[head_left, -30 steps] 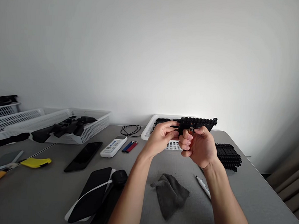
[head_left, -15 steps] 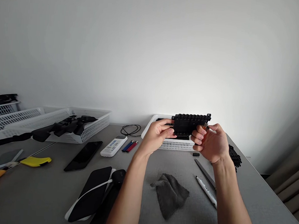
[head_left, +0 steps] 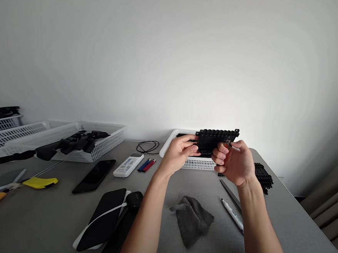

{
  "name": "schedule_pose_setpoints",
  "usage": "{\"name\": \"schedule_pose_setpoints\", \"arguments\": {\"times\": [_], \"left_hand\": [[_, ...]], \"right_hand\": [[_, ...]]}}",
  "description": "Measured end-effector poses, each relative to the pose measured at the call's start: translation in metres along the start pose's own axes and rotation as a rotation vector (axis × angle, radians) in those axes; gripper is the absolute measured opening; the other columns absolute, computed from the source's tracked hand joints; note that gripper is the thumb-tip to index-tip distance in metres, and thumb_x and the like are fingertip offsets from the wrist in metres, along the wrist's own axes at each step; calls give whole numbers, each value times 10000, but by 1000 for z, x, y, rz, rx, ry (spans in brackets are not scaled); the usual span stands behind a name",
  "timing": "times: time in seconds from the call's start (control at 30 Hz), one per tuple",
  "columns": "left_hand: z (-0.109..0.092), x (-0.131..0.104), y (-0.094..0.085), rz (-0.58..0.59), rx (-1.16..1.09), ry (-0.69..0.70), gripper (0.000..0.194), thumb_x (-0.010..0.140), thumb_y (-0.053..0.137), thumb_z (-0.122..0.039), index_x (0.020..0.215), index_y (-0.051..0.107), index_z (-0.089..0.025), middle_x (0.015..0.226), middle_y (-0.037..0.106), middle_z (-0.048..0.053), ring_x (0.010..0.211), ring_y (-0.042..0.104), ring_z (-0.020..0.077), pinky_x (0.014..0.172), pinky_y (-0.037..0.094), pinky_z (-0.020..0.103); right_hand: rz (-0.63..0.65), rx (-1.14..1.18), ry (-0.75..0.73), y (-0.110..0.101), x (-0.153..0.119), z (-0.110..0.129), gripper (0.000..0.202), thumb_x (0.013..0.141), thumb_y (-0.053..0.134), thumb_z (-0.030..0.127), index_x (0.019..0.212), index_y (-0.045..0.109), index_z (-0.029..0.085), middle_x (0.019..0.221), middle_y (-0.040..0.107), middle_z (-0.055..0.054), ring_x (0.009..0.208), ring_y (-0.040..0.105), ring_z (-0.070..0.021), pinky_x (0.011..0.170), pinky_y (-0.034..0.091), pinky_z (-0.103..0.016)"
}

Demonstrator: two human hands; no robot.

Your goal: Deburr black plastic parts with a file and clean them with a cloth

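A black plastic part (head_left: 208,139) with a ribbed top edge is pinched at its left end by my left hand (head_left: 183,152), above a white basket (head_left: 201,165). Closed around an orange lighter (head_left: 227,149), my right hand (head_left: 234,160) is in front of the part's right half. The lighter's metal top is close to the part's face, with the thumb near it; no flame can be made out. Black pieces fill the basket behind, partly hidden by the held part.
A grey cloth (head_left: 193,220), a marker (head_left: 232,215) and a dark flat blade-like strip (head_left: 229,192) lie nearby. More black parts (head_left: 263,176) sit at right. Leftward are two lighters (head_left: 147,165), a white device (head_left: 128,165), a phone (head_left: 94,176), pliers (head_left: 37,182) and a basket of black pieces (head_left: 106,147).
My right hand has moved slightly left with the lighter, farther across the black part's face. The black part has shifted marginally right in my left hand.
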State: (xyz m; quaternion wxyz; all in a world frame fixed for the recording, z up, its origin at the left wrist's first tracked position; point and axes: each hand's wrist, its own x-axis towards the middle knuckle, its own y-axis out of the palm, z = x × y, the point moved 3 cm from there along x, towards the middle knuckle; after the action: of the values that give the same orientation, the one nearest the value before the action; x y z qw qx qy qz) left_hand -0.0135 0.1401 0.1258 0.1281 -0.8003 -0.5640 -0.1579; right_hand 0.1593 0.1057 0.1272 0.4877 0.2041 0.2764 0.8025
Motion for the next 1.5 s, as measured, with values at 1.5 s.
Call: {"name": "schedule_pose_setpoints", "arguments": {"times": [1.5], "left_hand": [[-2, 2, 2, -61, 12, -20, 542, 803, 689, -493, 1248, 627, -190, 1043, 752, 108, 994, 697, 277, 769, 567, 333]], "right_hand": [[-453, -314, -679, -26, 20, 0, 349, 688, 793, 482, 822, 666, 185, 769, 646, -7, 698, 587, -154, 608, 480, -281]]}}
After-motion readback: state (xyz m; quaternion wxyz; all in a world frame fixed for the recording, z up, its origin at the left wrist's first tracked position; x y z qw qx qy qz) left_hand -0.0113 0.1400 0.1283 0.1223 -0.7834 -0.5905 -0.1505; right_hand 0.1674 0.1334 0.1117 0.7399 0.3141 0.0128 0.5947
